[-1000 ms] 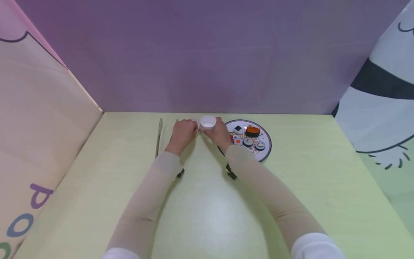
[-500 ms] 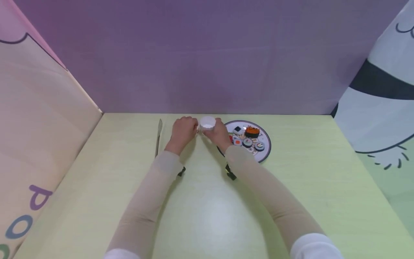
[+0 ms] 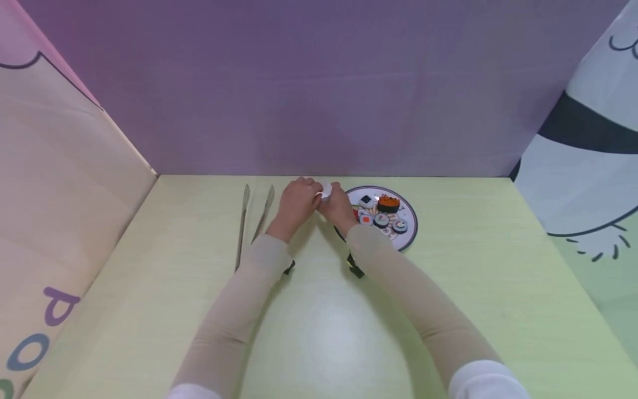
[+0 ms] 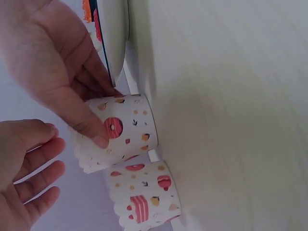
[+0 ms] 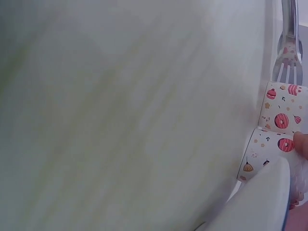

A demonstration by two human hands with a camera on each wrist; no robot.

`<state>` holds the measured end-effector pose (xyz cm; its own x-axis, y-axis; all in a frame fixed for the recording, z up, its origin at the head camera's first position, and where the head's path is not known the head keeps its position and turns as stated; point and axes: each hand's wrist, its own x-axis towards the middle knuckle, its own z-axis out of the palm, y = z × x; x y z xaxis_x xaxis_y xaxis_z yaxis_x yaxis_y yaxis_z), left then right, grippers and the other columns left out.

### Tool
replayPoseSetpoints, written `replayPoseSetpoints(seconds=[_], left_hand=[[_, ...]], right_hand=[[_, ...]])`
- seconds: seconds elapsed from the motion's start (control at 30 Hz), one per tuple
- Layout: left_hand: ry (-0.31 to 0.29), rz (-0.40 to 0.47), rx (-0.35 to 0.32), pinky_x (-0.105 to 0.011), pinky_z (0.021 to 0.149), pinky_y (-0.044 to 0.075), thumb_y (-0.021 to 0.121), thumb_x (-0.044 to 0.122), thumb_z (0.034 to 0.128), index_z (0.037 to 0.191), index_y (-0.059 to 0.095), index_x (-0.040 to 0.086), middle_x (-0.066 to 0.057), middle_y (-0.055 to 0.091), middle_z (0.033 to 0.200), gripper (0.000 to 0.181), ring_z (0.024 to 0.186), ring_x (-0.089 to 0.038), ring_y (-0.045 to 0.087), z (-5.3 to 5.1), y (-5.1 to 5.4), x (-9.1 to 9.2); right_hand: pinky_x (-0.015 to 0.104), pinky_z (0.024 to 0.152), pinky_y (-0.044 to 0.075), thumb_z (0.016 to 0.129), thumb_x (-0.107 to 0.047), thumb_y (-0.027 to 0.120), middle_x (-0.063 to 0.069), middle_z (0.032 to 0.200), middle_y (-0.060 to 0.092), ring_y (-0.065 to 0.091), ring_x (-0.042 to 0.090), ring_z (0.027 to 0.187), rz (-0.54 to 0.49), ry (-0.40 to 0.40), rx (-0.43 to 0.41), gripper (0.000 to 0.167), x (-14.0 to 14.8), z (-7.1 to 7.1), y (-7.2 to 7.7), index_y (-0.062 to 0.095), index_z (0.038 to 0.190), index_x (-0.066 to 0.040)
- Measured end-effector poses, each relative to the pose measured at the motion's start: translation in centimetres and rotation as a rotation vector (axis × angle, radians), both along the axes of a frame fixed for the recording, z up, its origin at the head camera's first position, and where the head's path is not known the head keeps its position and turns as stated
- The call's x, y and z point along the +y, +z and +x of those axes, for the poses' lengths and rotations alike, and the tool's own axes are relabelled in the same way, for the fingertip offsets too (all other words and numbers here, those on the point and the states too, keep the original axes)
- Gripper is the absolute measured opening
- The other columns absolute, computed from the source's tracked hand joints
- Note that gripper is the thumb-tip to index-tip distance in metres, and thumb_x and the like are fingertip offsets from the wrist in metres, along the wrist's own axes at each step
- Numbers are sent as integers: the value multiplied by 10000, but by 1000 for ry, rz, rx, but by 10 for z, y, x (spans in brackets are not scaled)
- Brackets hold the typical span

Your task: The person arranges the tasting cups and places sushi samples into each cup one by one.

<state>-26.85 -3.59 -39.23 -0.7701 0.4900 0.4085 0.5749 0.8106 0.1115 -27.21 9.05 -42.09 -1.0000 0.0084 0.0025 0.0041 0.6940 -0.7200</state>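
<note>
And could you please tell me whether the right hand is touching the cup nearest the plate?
Touching: in the left wrist view, the right hand grips that cup, its thumb lying plainly against it.

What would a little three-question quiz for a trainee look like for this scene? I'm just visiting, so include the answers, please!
1. Which hand's fingers grip a printed paper cup?
2. True or false: in the head view, the plate lies nearer the right hand than the left hand.
3. How many printed paper cups show in the left wrist view? A) one B) two C) four

Key: 1. The right hand. 2. True. 3. B.
</note>
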Motion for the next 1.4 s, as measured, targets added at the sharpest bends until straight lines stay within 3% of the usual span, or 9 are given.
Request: replayPoseSetpoints(seconds=[0.13, 0.33, 0.63, 1.23, 1.4], left_hand=[[19, -32, -21, -375, 739, 471, 643, 111, 876, 901, 708, 78, -63, 678, 844, 77, 784, -256, 587, -1, -5, 3], [26, -90, 6, -351, 657, 473, 618, 72, 876, 783, 688, 86, -45, 652, 734, 118, 695, -232, 575, 0, -8, 7], [57, -109, -51, -352, 710, 471, 593, 117, 916, 876, 706, 96, -43, 667, 811, 121, 760, -227, 585, 1, -6, 12], [45, -80, 38, -362, 671, 467, 549, 129, 940, 822, 662, 65, -69, 637, 755, 175, 710, -248, 578, 2, -6, 14], [47, -69, 54, -365, 669, 462, 550, 133, 941, 819, 649, 59, -74, 624, 746, 174, 709, -254, 572, 3, -4, 14]], right_hand=[[405, 1015, 393, 828, -211, 649, 291, 1298, 499, 479, 370, 1216, 3, 13, 8, 730, 0, 0, 0, 298, 1395, 85], [394, 1000, 409, 819, -152, 653, 289, 1280, 514, 493, 360, 1201, -9, 29, 16, 716, 1, 2, 1, 299, 1394, 84], [399, 937, 444, 800, -105, 641, 256, 1179, 573, 546, 352, 1096, -16, 29, 48, 583, 2, 4, 3, 397, 1295, 81], [391, 973, 422, 825, -122, 643, 225, 1176, 569, 533, 338, 1111, -49, 32, 51, 520, 2, 5, 2, 424, 1263, 52], [395, 905, 452, 810, -99, 639, 210, 1090, 579, 546, 322, 1003, -46, 41, 52, 534, 3, 6, 3, 419, 1267, 70]])
